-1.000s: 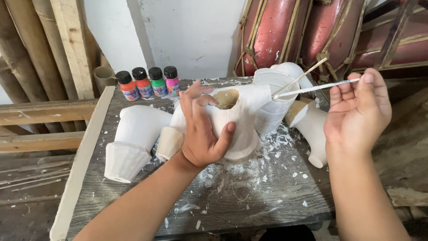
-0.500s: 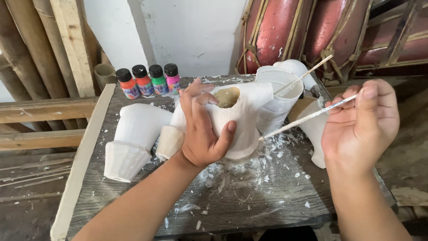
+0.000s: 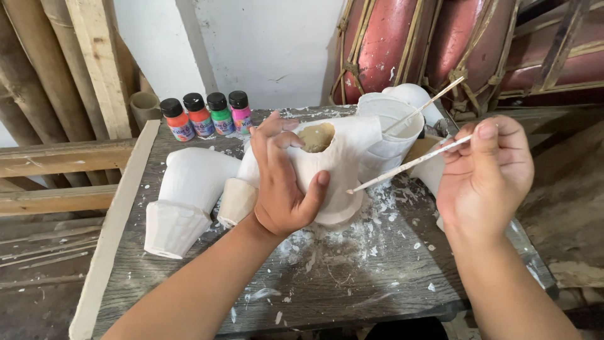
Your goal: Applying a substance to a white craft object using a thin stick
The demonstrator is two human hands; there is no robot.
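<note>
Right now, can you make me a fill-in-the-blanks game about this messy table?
1. The left hand holds a white plaster piece on the ____ table.
2. The right hand holds a thin ____ stick.
3. At the back stand ____ small paint bottles.
4. Another stick leans in the white ____.

Missing words: wooden; white; four; cup

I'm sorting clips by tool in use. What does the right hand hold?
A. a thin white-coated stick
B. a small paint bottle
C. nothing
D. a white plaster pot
A: the right hand pinches a thin white-coated stick whose tip points at the white plaster piece that the left hand grips.
</note>
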